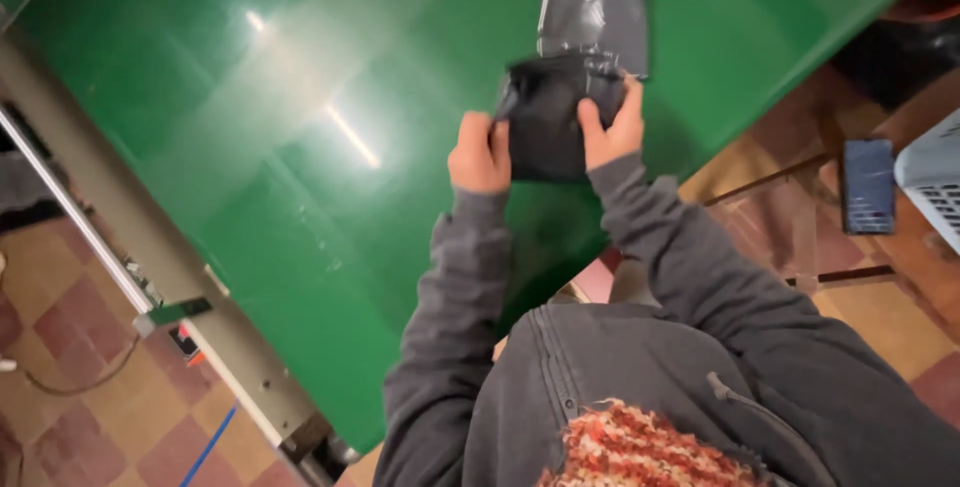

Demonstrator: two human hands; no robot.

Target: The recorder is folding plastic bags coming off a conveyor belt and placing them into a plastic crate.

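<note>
Both hands on dark bag

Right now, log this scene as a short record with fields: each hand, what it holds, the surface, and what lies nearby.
left hand: grips the left edge of the black plastic bag
right hand: grips the right side of the same bag, thumb on its front
bag state: crumpled, held just above the table
surface: glossy green table
behind the bag: flat grey plastic mailer lying on the table
right of table: dark phone on a wooden surface
floor: checked tiles
</note>
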